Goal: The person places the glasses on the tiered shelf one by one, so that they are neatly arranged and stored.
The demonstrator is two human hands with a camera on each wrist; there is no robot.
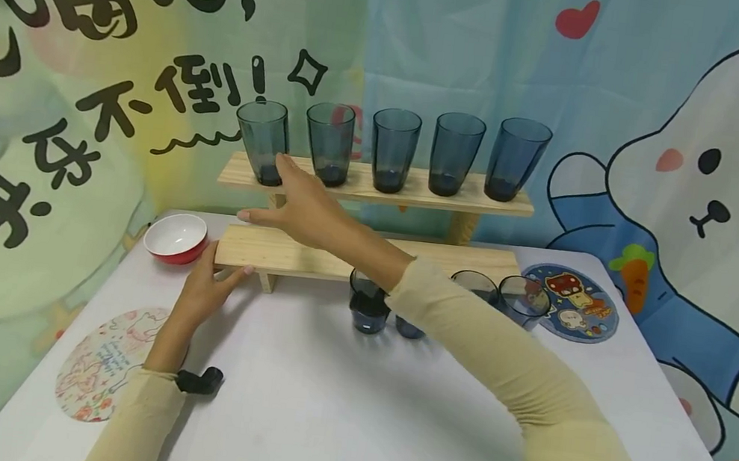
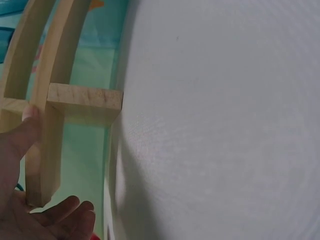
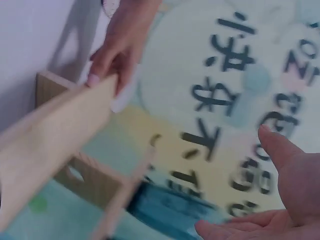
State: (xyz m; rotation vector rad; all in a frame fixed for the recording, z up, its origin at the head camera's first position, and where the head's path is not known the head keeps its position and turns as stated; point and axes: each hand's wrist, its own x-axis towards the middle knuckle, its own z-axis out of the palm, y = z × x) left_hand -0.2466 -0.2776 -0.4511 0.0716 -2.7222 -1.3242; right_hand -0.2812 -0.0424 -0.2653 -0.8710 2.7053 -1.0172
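Observation:
A two-tier wooden shelf (image 1: 299,255) stands at the back of the table. My left hand (image 1: 200,297) holds the left end of its lower board, with the thumb (image 2: 31,116) on the front edge and the fingers around the end. Above it, my right hand (image 1: 309,213) is stretched toward the upper board, thumb and fingers spread, beside the leftmost blue glass (image 1: 260,145). Whether the fingertips touch that glass is unclear. Several similar glasses (image 1: 393,150) stand upright in a row on the upper board. The right forearm hides part of the lower board.
Under the lower board's right half, several more dark glasses (image 1: 368,320) stand on the white table (image 1: 349,424), partly behind the right sleeve. A red-and-white bowl (image 1: 176,233) sits left of the shelf. Round patterned mats lie at left (image 1: 100,375) and right (image 1: 581,305).

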